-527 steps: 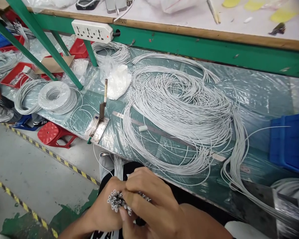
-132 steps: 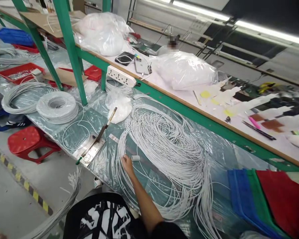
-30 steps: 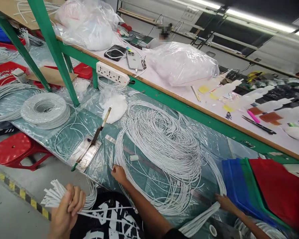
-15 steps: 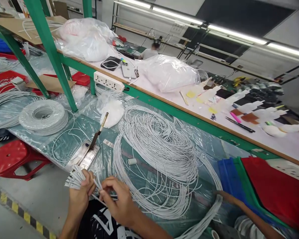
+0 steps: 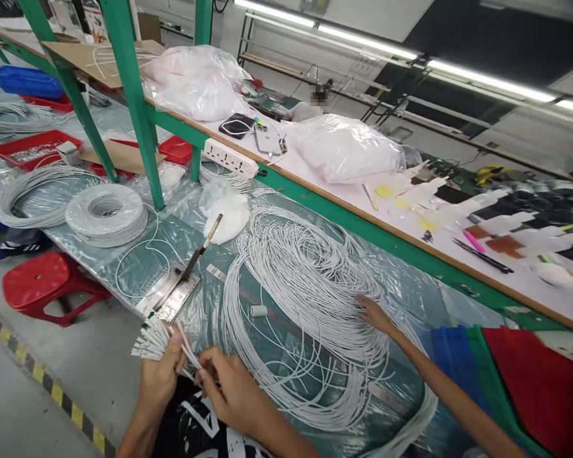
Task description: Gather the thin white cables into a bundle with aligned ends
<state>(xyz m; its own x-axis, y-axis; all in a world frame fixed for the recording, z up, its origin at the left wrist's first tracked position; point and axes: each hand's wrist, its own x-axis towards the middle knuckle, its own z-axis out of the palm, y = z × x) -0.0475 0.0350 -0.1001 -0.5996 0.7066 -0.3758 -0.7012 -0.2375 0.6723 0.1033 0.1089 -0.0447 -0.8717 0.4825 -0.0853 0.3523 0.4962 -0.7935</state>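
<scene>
Near the front edge of the bench, my left hand (image 5: 161, 370) is closed round a bundle of white cables (image 5: 149, 340), whose cut ends fan out to the left. My right hand (image 5: 226, 385) pinches a few strands of the same bundle just right of the left hand. A small lever cutter (image 5: 174, 292) with its handle raised sits on the bench beyond the bundle. Right of my hands lies a large loose heap of white cable (image 5: 300, 280). Another person's hand (image 5: 375, 315) reaches onto that heap from the right.
A wrapped cable coil (image 5: 106, 215) and a red stool (image 5: 41, 286) are on the left. A green-framed shelf (image 5: 344, 216) with a power strip (image 5: 229, 159), plastic bags and bottles runs along the back. Blue, green and red folders (image 5: 535, 375) stand at right.
The other person's hand has moved from the right-hand cable strands up and left onto the heap. My view has shifted slightly left; both my hands keep hold of the bundle.
</scene>
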